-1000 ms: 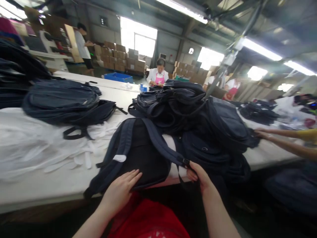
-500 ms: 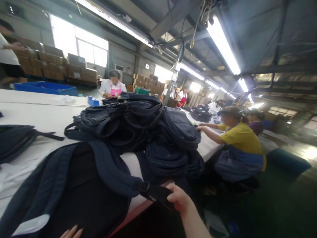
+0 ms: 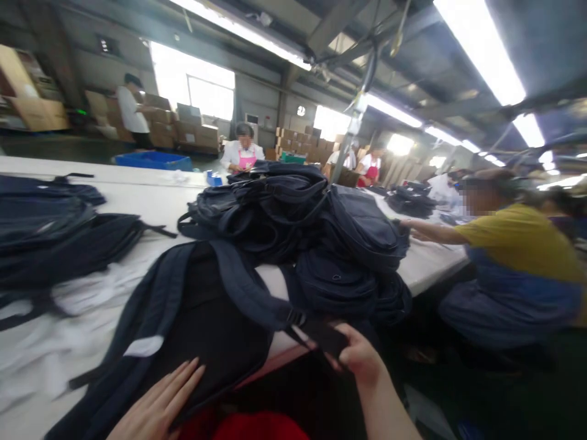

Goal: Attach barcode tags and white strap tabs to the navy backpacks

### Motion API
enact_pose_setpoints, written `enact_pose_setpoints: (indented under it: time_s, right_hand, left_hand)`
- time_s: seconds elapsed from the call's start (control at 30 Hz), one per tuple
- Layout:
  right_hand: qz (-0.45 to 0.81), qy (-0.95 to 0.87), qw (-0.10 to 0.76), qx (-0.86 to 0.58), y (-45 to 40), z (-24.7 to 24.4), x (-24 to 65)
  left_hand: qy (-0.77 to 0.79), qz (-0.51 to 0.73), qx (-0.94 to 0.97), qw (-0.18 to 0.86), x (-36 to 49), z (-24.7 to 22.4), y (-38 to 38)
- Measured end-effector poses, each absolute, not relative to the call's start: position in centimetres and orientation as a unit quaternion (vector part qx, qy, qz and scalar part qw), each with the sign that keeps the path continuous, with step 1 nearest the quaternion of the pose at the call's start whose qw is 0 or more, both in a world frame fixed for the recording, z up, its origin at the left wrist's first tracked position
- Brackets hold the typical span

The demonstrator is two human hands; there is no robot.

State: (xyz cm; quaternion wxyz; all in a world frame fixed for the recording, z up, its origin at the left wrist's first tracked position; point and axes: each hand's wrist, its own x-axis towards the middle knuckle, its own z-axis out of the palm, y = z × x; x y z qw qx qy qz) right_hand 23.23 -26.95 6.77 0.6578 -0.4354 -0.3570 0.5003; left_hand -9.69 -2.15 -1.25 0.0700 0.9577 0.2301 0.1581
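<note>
A dark navy backpack (image 3: 220,342) lies in front of me on the table, its black back panel and padded shoulder straps facing up. My left hand (image 3: 160,397) rests flat on the panel's near edge, fingers stretched out. To the right, my right hand (image 3: 360,354) grips the black webbing end of one shoulder strap (image 3: 257,293), thumb on top, pulling it out past the table edge. A plastic buckle (image 3: 296,316) sits on that strap between the padding and my hand. A white patch (image 3: 144,346) shows on the other strap.
Behind the backpack rises a pile of navy bags (image 3: 257,214); more bags (image 3: 50,232) are stacked at left beside crumpled white material (image 3: 101,293). A metal pole (image 3: 348,137) stands behind the pile. A co-worker in a yellow top (image 3: 518,244) sits at right, reaching toward a bag.
My view has swung left, showing more of the left stack. My left hand has come further into view over the panel. The right hand still holds the strap end.
</note>
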Motion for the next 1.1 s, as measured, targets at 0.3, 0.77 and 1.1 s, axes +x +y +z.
enact_pose_setpoints:
  time_s: [0.3,0.77,1.1]
  right_hand:
    - [0.466,-0.201,0.773,-0.380,-22.6,8.4,24.1]
    - [0.603,-0.403,0.494,-0.479,-24.6,9.8,13.1]
    - [0.288,-0.509,0.477,-0.657,-24.4,8.4,12.7]
  left_hand:
    - [0.270,0.134,0.928,0.218,-9.1,5.3,-5.5]
    - [0.195,0.166,0.566,0.784,-0.7,9.2,-11.2]
    - [0.290,0.080,0.108,0.947,2.2,8.9,-11.5]
